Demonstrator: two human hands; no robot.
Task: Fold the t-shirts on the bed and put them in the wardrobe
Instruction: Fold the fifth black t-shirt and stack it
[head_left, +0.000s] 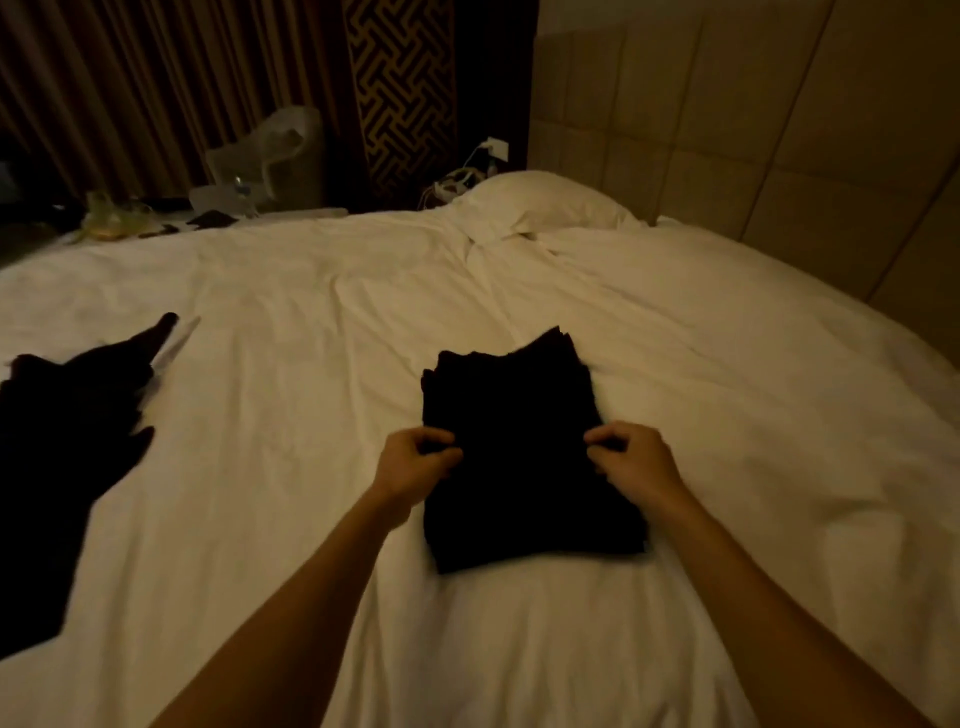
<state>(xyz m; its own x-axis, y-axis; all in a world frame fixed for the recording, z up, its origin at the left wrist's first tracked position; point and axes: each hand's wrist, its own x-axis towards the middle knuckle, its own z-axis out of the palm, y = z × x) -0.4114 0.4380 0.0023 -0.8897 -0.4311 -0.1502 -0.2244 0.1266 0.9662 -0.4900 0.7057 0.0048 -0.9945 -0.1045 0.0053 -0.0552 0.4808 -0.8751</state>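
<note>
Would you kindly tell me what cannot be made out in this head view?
- Head view, folded black t-shirt: dim light hides its layers; left hand and right hand cover its side edges.
- Dark garment: cut off by the left edge, blurred.
- Bedside clutter: too small and dim.
- Wardrobe: outside the frame.

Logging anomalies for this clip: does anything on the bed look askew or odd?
The folded black t-shirt, pinched at its sides by the left hand and right hand, has an uneven far edge, with layers jutting at one corner. A second black garment sprawls unfolded at the left edge of the bed. Nothing looks spilled or damaged.
</note>
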